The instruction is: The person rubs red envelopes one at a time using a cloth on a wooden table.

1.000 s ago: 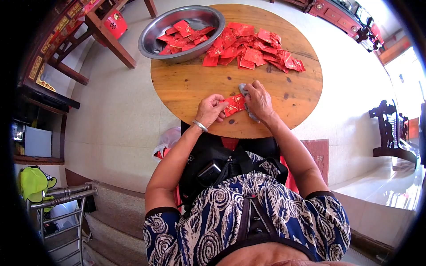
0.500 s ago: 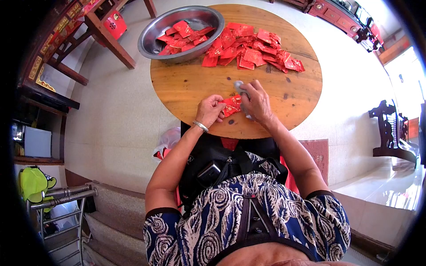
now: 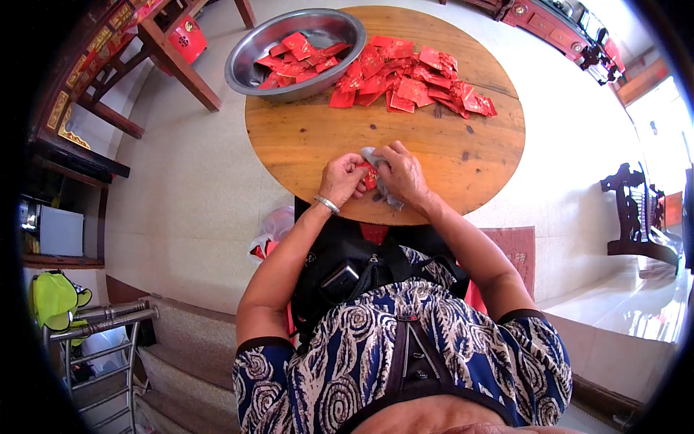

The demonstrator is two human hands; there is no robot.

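Near the front edge of the round wooden table (image 3: 311,145), my left hand (image 3: 343,179) pinches the left end of a red packet (image 3: 371,178) with gold print. My right hand (image 3: 400,173) is closed on a grey cloth (image 3: 388,194), which lies over the packet's right part and hides it. The two hands are close together. Beyond them a heap of red packets (image 3: 413,91) lies on the table. A metal basin (image 3: 242,66) at the table's back left has more red packets (image 3: 298,61) in it.
Left of my lap is a plastic bag (image 3: 277,223) with something red inside. A wooden frame (image 3: 181,65) stands left of the table, a dark carved wooden piece (image 3: 627,210) on the right. A metal rail (image 3: 108,322) is at the lower left.
My right hand has moved left with the grey cloth, across the red packet towards my left hand, and less of the packet shows. My left hand has stayed in place.
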